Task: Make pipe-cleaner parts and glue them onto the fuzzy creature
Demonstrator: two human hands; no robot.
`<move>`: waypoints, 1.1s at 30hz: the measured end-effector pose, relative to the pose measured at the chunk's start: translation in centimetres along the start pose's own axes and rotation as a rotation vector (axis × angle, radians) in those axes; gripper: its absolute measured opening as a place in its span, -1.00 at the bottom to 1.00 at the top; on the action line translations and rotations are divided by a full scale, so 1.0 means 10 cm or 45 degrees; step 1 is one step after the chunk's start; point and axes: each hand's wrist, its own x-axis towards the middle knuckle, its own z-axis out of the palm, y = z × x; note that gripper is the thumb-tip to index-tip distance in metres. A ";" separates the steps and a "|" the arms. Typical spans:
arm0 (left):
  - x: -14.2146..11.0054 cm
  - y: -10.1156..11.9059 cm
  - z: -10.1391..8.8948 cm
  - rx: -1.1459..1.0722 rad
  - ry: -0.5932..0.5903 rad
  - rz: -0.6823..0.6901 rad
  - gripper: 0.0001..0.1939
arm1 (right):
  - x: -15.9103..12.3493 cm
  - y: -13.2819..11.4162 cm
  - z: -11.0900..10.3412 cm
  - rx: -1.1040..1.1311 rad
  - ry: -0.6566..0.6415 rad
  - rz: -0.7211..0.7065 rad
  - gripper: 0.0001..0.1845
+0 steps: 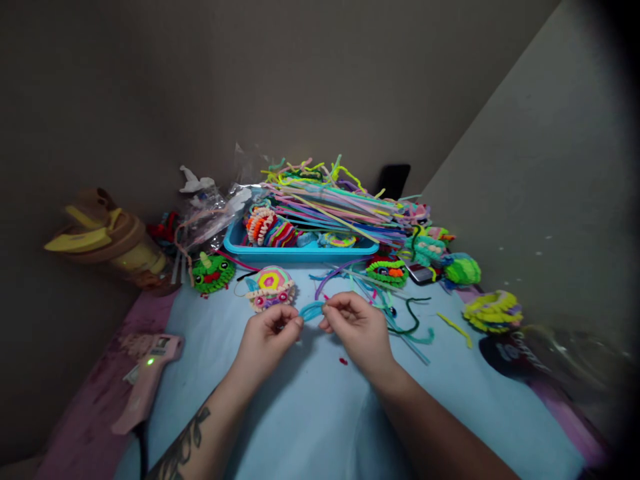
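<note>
A bent blue pipe cleaner [312,310] is stretched between my two hands above the light blue cloth. My left hand [273,333] pinches its left end between thumb and fingertips. The other end sits in the pinch of my right hand [357,330]. Just behind my left hand lies a round, multicoloured pipe-cleaner figure [271,287] with pink eyes. Loose blue pipe cleaners [415,348] and a dark green one [414,319] lie to the right of my right hand. A small red scrap [343,361] rests on the cloth between my forearms.
A blue tray [300,254] at the back holds finished pieces, with a heap of pipe cleaners [340,203] on it. A pink glue gun [150,383] with a lit green light lies left. A brown tumbler [125,250], green figure [213,272] and yellow figure [493,311] stand around.
</note>
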 end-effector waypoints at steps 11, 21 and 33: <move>0.03 -0.07 0.03 0.027 0.096 -0.082 -0.84 | -0.05 0.14 -0.01 -0.496 -0.016 -0.365 -0.90; 0.04 -0.10 0.05 0.179 0.076 0.074 -0.84 | -0.01 0.13 -0.02 -0.568 0.017 -0.402 -0.87; -0.04 -0.09 0.04 0.384 0.186 0.359 -0.81 | -0.08 0.08 -0.06 -0.683 -0.015 -0.737 -0.85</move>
